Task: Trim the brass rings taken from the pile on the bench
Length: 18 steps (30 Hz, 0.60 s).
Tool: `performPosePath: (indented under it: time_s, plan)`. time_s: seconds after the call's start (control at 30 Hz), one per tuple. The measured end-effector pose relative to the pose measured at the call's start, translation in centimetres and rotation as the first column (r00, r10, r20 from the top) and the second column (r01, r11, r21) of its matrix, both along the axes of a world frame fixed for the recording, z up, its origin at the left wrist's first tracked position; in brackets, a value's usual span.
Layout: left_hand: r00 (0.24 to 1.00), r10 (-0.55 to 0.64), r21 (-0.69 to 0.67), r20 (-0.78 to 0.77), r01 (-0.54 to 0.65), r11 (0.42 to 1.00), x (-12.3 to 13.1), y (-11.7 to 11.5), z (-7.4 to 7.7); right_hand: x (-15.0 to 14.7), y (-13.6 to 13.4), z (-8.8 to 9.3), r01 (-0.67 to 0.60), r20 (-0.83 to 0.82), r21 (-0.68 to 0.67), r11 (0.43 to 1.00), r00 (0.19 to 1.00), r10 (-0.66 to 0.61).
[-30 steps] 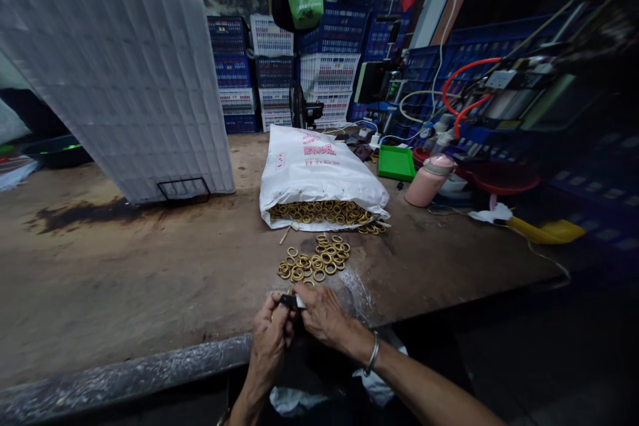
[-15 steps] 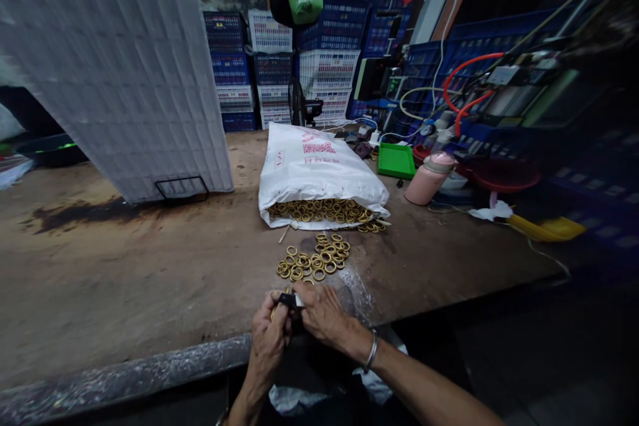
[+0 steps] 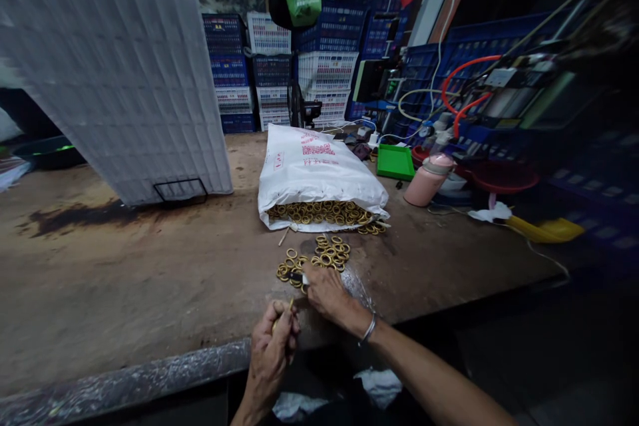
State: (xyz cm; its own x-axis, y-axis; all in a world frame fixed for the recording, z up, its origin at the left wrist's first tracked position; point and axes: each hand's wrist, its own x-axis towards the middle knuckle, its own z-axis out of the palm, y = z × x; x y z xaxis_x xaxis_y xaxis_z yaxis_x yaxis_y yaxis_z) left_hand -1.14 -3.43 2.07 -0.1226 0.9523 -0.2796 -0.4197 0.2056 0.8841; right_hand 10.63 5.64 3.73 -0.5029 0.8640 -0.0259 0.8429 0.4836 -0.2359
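My left hand [image 3: 272, 339] is closed on a brass ring [image 3: 291, 304] at the table's front edge; the ring's rim shows between thumb and fingers. Forward and to the right, my right hand [image 3: 327, 291] grips a small black and white tool [image 3: 298, 277], its dark end over the loose pile of brass rings [image 3: 327, 255]. Behind the pile lies a white sack [image 3: 319, 176] with red print, its open mouth facing me and full of similar rings. Some rings have spilled by the sack's right corner.
A tall pale padded panel [image 3: 144, 80] stands on the table [image 3: 150, 266] at left. To the right are a green tray [image 3: 395, 162], a pink bottle [image 3: 428, 180] and a yellow scoop [image 3: 549, 229]. Stacked crates [image 3: 327, 70] and a fan [image 3: 297, 103] are behind.
My right hand has moved forward with the tool, away from my left hand and onto the ring pile. My left hand has stayed near the edge, still closed on a ring.
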Motion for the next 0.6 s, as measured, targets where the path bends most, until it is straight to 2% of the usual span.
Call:
performPosePath:
  time_s: [0.13,0.27,0.5,0.6]
  plan:
    - [0.98,0.029,-0.054,0.199,-0.019,0.998,-0.1,0.1,0.2,0.0,3.1,0.1,0.031,-0.019,0.079,0.996,0.999,-0.03]
    - [0.966,0.059,-0.074,0.253,-0.041,0.996,-0.6,0.3,-0.5,-1.0,5.4,-0.8,0.057,-0.055,0.142,0.988,0.997,-0.049]
    - [0.905,0.108,-0.129,0.412,-0.059,0.99,-1.2,0.6,0.0,-2.7,7.0,-1.8,0.065,0.004,0.046,0.997,0.998,-0.066]
    - [0.887,0.118,-0.144,0.447,-0.058,0.988,-1.4,1.0,-0.6,-3.2,7.2,-1.7,0.059,0.021,0.031,0.998,0.998,-0.06]
